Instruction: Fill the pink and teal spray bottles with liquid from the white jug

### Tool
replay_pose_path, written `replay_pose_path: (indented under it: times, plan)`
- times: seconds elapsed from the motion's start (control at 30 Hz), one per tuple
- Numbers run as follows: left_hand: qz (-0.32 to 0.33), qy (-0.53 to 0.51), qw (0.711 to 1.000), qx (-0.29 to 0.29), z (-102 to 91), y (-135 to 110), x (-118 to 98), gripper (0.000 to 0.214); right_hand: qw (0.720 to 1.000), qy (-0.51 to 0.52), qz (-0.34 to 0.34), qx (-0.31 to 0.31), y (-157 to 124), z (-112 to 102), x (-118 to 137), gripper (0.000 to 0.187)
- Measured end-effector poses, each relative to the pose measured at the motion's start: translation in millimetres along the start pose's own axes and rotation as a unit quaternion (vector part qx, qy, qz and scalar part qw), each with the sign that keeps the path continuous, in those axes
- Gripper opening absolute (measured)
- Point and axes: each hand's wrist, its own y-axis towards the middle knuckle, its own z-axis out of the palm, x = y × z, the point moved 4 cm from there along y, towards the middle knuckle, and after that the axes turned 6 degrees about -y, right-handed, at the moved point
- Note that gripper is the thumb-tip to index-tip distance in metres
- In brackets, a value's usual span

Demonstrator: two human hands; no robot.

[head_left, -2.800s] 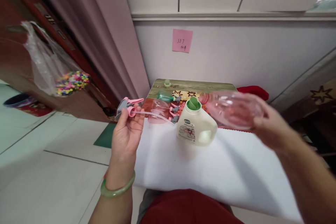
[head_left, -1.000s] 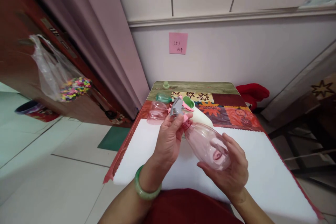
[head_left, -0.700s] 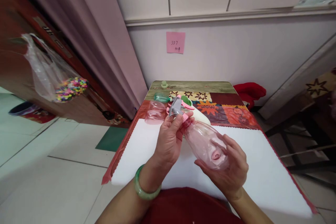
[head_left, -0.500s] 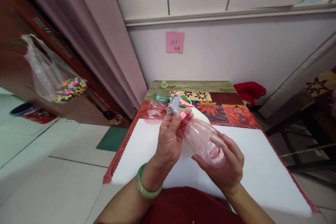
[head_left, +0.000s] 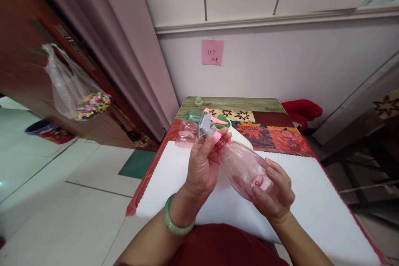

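A clear pink plastic bottle (head_left: 240,162) is held tilted above the white mat, its neck pointing away from me. My right hand (head_left: 276,195) is closed around the bottle's base. My left hand (head_left: 204,164) pinches the pink collar of a grey and pink trigger spray head (head_left: 208,126) that sits on the bottle's neck. A green jade bangle (head_left: 176,224) is on my left wrist.
A white jug with a green cap (head_left: 232,131) stands just behind the bottle. Another pink bottle (head_left: 186,135), a green bottle (head_left: 193,115) and a small green cap (head_left: 198,100) lie at the table's far left. A white mat (head_left: 311,199) covers the near table. A bag of coloured beads (head_left: 89,106) hangs at left.
Earlier the spray head and the bottle were held apart in separate hands. Now the head sits on the neck, and my left fingers have shifted round its collar over the last second.
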Motion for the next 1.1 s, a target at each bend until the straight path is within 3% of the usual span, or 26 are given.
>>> replay_pose_path:
  times: [0.23,0.47,0.67,0.93,1.1]
  plan:
    - [0.01,0.011,1.0,0.003,0.9,1.7,-4.0,0.018,0.998,-0.004,-0.054,-0.011,8.4,3.4,-0.5,0.077]
    - [0.015,0.011,1.0,0.017,4.1,0.7,-0.6,0.019,0.996,-0.018,-0.083,-0.02,-12.8,8.3,-5.1,0.089]
    - [0.048,0.022,0.998,0.042,11.8,0.1,-3.9,0.016,0.997,0.009,-0.033,-0.064,-4.5,13.7,-3.8,0.086]
    - [0.034,-0.004,0.993,0.111,15.4,3.0,-6.8,0.023,0.993,0.046,0.091,-0.055,17.2,11.4,6.7,0.076]
    - [0.021,0.021,0.994,0.107,10.6,4.1,-8.1,0.025,0.992,0.052,0.11,-0.031,35.4,4.5,10.3,0.08]
